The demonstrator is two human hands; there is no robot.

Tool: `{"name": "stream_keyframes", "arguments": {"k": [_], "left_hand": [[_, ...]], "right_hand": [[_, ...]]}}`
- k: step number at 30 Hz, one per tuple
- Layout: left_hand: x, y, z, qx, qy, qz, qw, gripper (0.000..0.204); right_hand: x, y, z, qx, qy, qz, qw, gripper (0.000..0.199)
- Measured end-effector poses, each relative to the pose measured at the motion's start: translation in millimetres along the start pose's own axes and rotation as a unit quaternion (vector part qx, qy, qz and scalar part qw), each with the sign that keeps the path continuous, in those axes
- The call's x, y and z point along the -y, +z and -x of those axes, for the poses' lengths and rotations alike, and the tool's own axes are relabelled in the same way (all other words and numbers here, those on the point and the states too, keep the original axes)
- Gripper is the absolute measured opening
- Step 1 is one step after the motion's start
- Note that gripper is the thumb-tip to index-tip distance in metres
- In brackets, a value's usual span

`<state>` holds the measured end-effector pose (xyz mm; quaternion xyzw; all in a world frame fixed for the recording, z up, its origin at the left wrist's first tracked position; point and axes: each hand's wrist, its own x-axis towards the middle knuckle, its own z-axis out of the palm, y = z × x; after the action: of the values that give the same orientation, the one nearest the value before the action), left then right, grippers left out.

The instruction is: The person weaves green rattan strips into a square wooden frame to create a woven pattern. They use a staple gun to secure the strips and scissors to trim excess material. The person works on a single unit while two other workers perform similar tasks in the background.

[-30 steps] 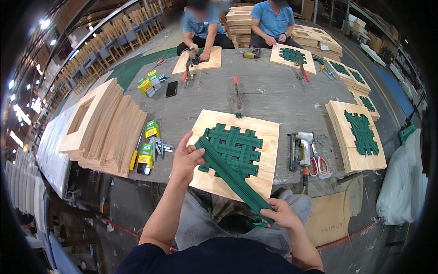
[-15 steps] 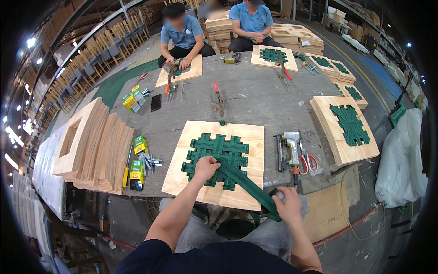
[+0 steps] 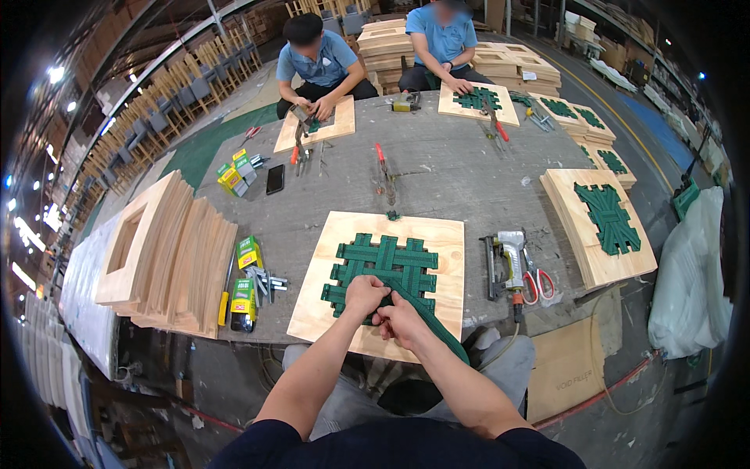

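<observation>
In front of me a square plywood panel (image 3: 312,313) lies at the table's near edge. Green webbing straps (image 3: 383,252) are woven across its middle. My left hand (image 3: 365,297) is closed on a loose green webbing strap (image 3: 432,322) over the weave, fingers pinched. Right beside it my right hand (image 3: 401,319) is also closed, fingertips on the same strap near the left hand. The strap's tail runs down to the right, past the panel's edge toward my lap. The webbing directly beneath my hands is hidden.
Right of the panel are a staple gun (image 3: 509,266) and red-handled scissors (image 3: 539,286). Plywood frames (image 3: 183,266) are stacked at left, near staple boxes (image 3: 244,294). A finished webbed panel (image 3: 605,219) tops the right stack. Two people work across the grey table (image 3: 336,187).
My right hand has moved left and up from the strap's tail to beside my left hand. The view has shifted slightly. The far-right person's hand now reaches onto their panel.
</observation>
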<state>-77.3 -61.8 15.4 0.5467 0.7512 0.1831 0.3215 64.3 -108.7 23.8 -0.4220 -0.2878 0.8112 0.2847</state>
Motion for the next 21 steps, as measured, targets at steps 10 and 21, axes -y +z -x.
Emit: {"name": "stream_keyframes", "arguments": {"k": [10,21], "left_hand": [[10,-14,-19,0.093,0.049,0.085,0.991,0.028],[9,-42,-71,0.054,0.027,-0.077,0.995,0.025]], "right_hand": [[2,1,-24,0.002,0.015,-0.177,0.984,0.02],[3,3,-55,0.098,0.034,-0.501,0.859,0.028]]}}
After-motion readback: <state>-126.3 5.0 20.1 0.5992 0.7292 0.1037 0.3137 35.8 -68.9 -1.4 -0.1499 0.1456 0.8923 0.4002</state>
